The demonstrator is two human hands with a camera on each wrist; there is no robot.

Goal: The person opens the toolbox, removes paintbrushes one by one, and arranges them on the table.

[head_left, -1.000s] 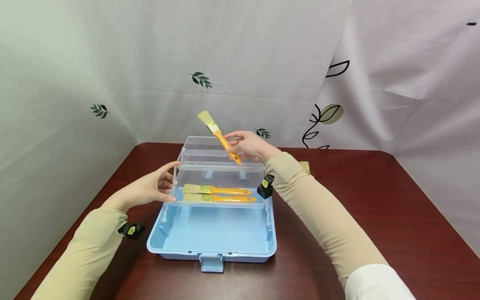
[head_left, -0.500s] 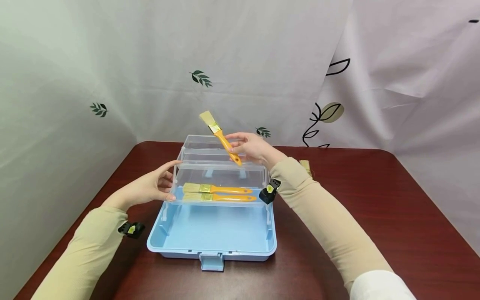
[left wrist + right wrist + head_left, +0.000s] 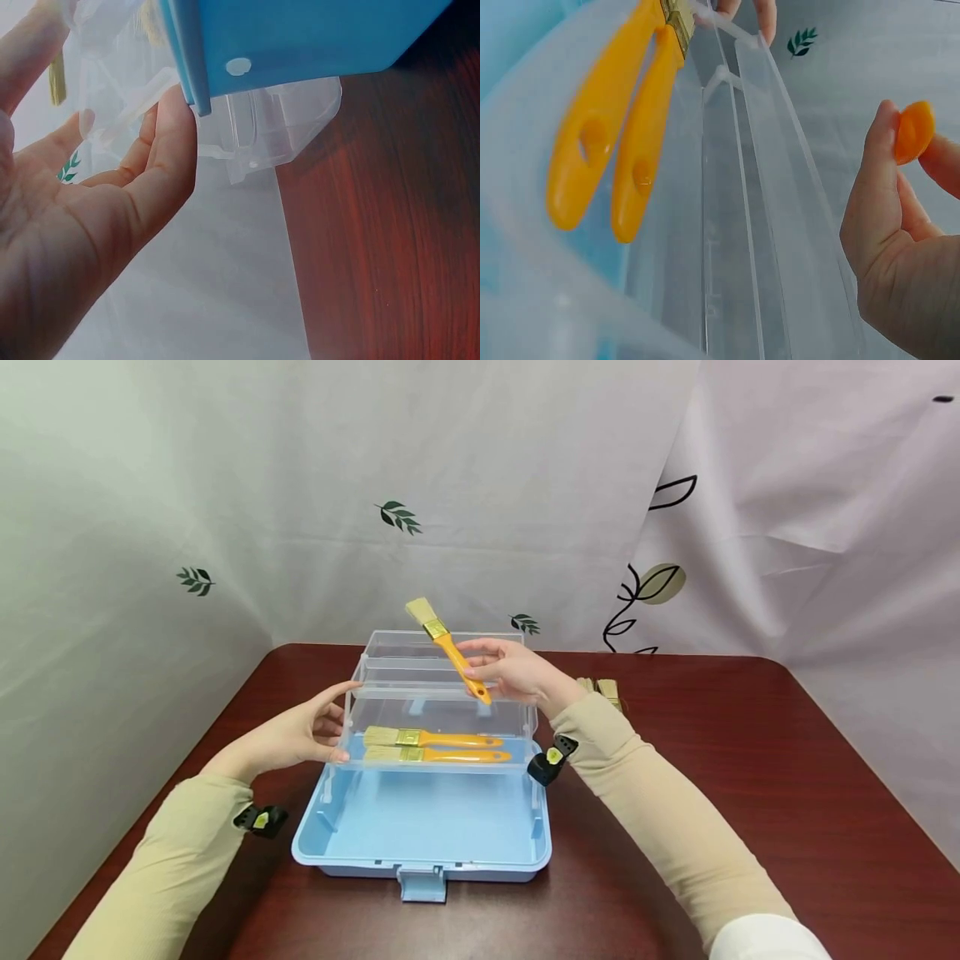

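A light blue toolbox (image 3: 420,852) stands open on the dark red table, its clear tiered trays (image 3: 442,702) raised toward the back. Two orange-handled paintbrushes (image 3: 431,747) lie side by side in the lower clear tray; their handles (image 3: 607,142) show in the right wrist view. My right hand (image 3: 510,672) pinches the handle of a third orange paintbrush (image 3: 450,652) above the trays, bristles pointing up and away; its handle end (image 3: 913,132) shows between my fingertips. My left hand (image 3: 303,735) rests open against the left end of the clear tray (image 3: 247,142), fingertips touching it.
More brushes (image 3: 600,689) lie on the table behind my right forearm. Pale curtains with leaf prints (image 3: 397,517) close in the back and both sides. Bare table (image 3: 750,777) lies to the right of the box.
My right hand has lowered the held brush slightly and drawn it a little toward me and to the right, over the trays. The left hand has stayed on the tray.
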